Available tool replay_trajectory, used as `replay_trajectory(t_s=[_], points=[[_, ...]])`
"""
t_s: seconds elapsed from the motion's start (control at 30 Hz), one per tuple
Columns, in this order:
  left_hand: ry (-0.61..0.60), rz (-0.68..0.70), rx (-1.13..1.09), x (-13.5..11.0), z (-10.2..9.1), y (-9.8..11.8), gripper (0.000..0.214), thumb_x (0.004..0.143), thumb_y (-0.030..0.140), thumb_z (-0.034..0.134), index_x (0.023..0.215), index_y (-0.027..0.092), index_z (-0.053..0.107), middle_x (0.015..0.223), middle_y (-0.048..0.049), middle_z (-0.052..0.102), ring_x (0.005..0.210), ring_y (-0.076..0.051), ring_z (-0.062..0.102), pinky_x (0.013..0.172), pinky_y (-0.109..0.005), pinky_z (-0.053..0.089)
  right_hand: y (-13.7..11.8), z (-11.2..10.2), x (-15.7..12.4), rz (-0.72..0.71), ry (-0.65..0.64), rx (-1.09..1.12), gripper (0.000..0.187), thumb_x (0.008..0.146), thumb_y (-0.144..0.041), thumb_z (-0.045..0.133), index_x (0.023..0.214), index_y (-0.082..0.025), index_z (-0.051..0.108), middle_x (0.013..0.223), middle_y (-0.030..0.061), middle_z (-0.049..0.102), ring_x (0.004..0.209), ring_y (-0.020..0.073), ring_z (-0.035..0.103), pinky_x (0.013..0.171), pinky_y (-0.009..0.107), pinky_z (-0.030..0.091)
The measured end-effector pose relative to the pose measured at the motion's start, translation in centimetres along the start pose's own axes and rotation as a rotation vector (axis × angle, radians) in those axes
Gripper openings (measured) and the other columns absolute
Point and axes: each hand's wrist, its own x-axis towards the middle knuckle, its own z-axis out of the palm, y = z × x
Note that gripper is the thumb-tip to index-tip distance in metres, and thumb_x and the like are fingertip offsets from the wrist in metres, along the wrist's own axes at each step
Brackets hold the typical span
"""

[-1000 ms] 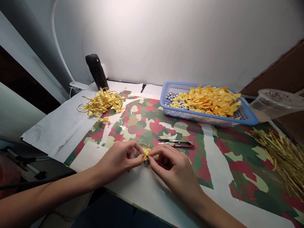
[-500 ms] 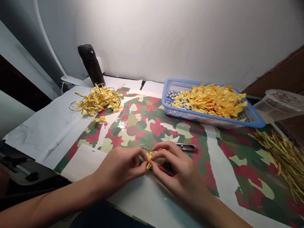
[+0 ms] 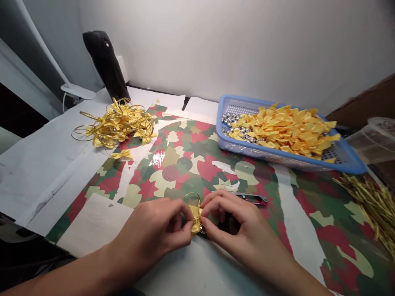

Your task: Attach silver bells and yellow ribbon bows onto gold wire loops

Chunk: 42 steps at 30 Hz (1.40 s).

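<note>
Between my two hands is a small yellow ribbon bow [image 3: 195,225] with a loop of gold cord [image 3: 193,195] rising from it. A silver bell [image 3: 203,230] shows at the bow's lower right. My left hand [image 3: 156,226] pinches the bow's left side between thumb and fingers. From the other side, my right hand [image 3: 243,222] pinches at the bow and cord with thumb and forefinger; its exact hold is partly hidden. Just behind the right hand lies a slim metal tool [image 3: 257,199], partly covered by the fingers, like thread snips.
A blue basket [image 3: 293,160] holds yellow bows and silver bells at the back right. Gold cords [image 3: 370,201] lie at the right. Bows with cord loops [image 3: 119,125] are heaped at the left, before a black upright object [image 3: 106,65]. A patterned sheet [image 3: 173,172] covers the table.
The view has shifted, so the basket, heap and black object sit differently in the frame. Both hands stay at the bow; more of the bow and the silver bell now shows between them.
</note>
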Motion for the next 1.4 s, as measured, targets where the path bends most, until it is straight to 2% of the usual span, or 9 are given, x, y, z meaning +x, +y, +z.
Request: replay_trajectory(t_s=[0.4,0.67,0.73,0.8,0.97,1.07,1.2,1.3,1.4], points=[[0.038,0.037,0.048,0.1,0.1,-0.2,0.015,0.067,0.003,0.062,0.068,0.018,0.061,0.048,0.01,0.046,0.042,-0.005,0.043,0.041,-0.014,0.032,-1.9,-1.7,2.4,0.281,-0.268,-0.124,0.016,0.071,-0.006,0.059,0.062,-0.019,0.056,0.068,-0.0021,0.053,0.064,0.0123,0.05,0.052,0.022,0.036],[0.093,0.155,0.154,0.1,0.1,-0.3,0.012,0.07,0.006,0.059,0.067,0.017,0.062,0.049,0.0074,0.048,0.042,-0.007,0.046,0.041,-0.017,0.035,-2.3,-2.5,3.2,0.296,-0.38,-0.185,0.013,0.073,-0.015,0.059,0.062,-0.02,0.056,0.071,-0.0018,0.055,0.062,0.0122,0.048,0.049,0.022,0.033],[0.1,0.178,0.177,0.1,0.1,-0.2,0.012,0.072,0.007,0.056,0.067,0.017,0.062,0.049,0.0064,0.049,0.043,-0.008,0.046,0.041,-0.018,0.035,-2.2,-2.8,3.2,0.239,-0.39,-0.204,0.012,0.074,-0.015,0.06,0.065,-0.021,0.055,0.071,-0.0019,0.056,0.063,0.0127,0.05,0.049,0.022,0.035],[0.105,0.193,0.191,0.1,0.1,-0.2,0.014,0.074,0.008,0.054,0.067,0.016,0.063,0.048,0.0058,0.049,0.043,-0.009,0.047,0.04,-0.018,0.035,-2.1,-3.2,2.9,0.104,-0.355,-0.222,0.011,0.077,-0.013,0.059,0.072,-0.022,0.056,0.074,-0.0012,0.058,0.065,0.0134,0.053,0.05,0.022,0.038],[0.128,0.205,0.2,0.2,0.0,-0.2,0.018,0.077,0.009,0.05,0.065,0.016,0.062,0.048,0.0051,0.05,0.041,-0.009,0.046,0.04,-0.019,0.035,-1.5,-3.0,1.4,-0.326,-0.169,-0.203,0.022,0.085,-0.007,0.049,0.097,-0.024,0.054,0.089,0.0016,0.066,0.077,0.0144,0.062,0.067,0.024,0.05],[0.134,0.213,0.194,0.2,0.1,-0.2,0.018,0.077,0.009,0.049,0.065,0.016,0.062,0.047,0.0049,0.05,0.041,-0.009,0.046,0.039,-0.019,0.035,-0.9,-2.1,0.6,-0.424,-0.07,-0.228,0.026,0.084,-0.005,0.05,0.1,-0.024,0.051,0.087,0.0008,0.068,0.075,0.0145,0.063,0.066,0.025,0.051],[0.117,0.204,0.186,0.2,0.1,-0.1,0.016,0.077,0.009,0.052,0.065,0.014,0.063,0.048,0.0044,0.051,0.042,-0.008,0.047,0.04,-0.019,0.035,-0.1,-0.9,0.2,-0.206,-0.036,-0.208,0.013,0.081,-0.011,0.055,0.084,-0.023,0.051,0.069,-0.0026,0.059,0.057,0.0114,0.055,0.051,0.022,0.045],[0.098,0.196,0.185,0.2,0.0,0.0,0.014,0.075,0.008,0.055,0.067,0.014,0.064,0.049,0.0047,0.052,0.043,-0.008,0.048,0.041,-0.019,0.036,0.0,-0.5,0.4,-0.052,-0.082,-0.106,0.01,0.082,-0.013,0.052,0.079,-0.022,0.051,0.065,-0.004,0.055,0.053,0.0097,0.052,0.045,0.019,0.04],[0.095,0.191,0.183,0.2,0.0,0.0,0.014,0.073,0.006,0.055,0.066,0.015,0.063,0.048,0.0058,0.05,0.041,-0.008,0.047,0.041,-0.018,0.035,-0.3,-0.6,0.7,0.031,-0.092,-0.038,0.009,0.082,-0.016,0.05,0.076,-0.022,0.05,0.062,-0.0039,0.054,0.051,0.0095,0.049,0.043,0.019,0.037]])
